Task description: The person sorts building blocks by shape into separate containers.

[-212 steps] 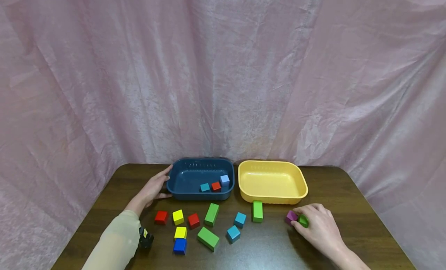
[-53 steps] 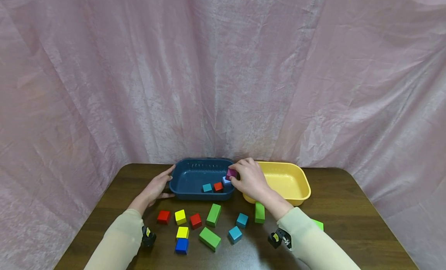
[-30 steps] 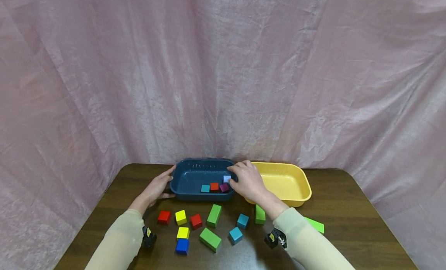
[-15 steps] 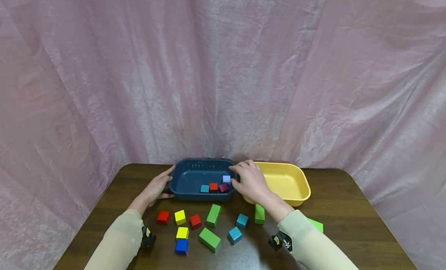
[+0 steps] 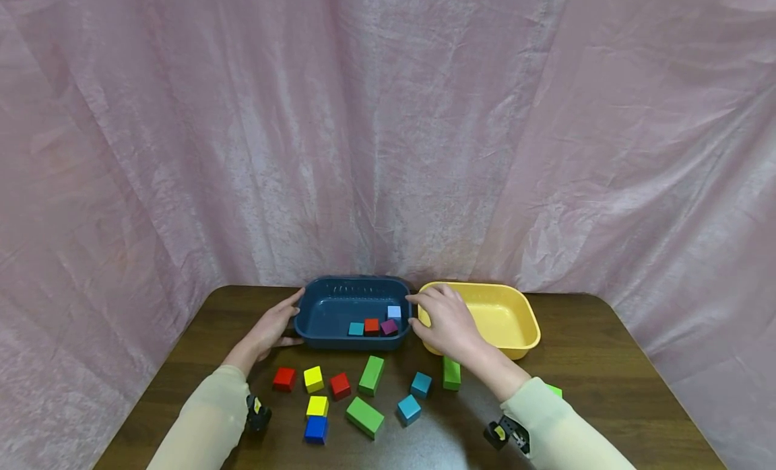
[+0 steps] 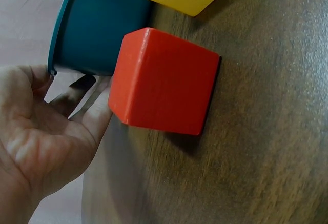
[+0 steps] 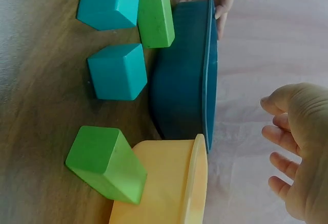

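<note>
My left hand [image 5: 270, 327] rests its outstretched fingers against the left end of the dark blue tub [image 5: 327, 342]. Inside that tub lie a teal block [image 5: 356, 328], a red block [image 5: 371, 326], a purple block [image 5: 389, 327] and a light blue block [image 5: 394, 312]. Above the neighbouring rims of the blue tub and the yellow tub [image 5: 500, 322] hovers my right hand [image 5: 447, 320], thumb and fingers parted, holding nothing. In the left wrist view, a red cube [image 6: 164, 83] sits just beside the left hand.
In front of the tubs are yellow cubes [image 5: 313, 378], a red cube [image 5: 341, 385], a blue cube [image 5: 316, 429], two light blue cubes [image 5: 409, 409] and several green blocks [image 5: 365, 416]. One green block [image 5: 451, 374] stands close to the yellow tub. A pink curtain [image 5: 388, 133] hangs behind.
My right hand carried the purple block from the table's right side into the blue tub and let it go. It has since drawn back rightward. The left hand stays at the tub.
</note>
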`<state>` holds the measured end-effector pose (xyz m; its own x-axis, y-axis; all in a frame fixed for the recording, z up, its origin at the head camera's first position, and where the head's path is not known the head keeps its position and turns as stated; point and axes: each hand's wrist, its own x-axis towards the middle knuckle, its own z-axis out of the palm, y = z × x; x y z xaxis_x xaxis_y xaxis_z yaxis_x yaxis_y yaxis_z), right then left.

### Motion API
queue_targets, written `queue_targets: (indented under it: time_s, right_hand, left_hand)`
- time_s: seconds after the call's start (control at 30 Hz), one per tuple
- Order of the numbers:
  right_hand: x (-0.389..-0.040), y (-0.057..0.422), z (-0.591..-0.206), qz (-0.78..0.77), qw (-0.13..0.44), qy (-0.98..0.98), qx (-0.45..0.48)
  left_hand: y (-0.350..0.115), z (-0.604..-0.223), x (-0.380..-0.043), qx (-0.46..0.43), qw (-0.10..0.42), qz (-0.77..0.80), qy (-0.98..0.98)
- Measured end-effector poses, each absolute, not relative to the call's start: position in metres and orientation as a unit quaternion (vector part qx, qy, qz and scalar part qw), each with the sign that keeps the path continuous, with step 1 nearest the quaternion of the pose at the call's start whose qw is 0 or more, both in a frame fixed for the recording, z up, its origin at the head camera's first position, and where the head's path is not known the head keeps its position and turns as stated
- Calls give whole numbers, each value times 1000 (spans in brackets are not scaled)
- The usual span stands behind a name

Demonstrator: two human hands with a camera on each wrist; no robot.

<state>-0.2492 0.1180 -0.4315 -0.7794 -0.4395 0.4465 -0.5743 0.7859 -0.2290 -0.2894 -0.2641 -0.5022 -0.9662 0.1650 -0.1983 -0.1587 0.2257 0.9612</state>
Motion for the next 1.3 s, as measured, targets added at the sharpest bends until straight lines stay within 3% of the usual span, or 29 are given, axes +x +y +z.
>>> queue_targets:
  time_s: [0.53,1.3]
  right_hand:
    - [-234,133,-434,193,227,-906,300]
    - [-213,145,-446,193,223,-898,328]
  left_hand:
    - [-265,-504,-289,2,131,620,773]
    - [-267,-505,-293,-3,132,622,772]
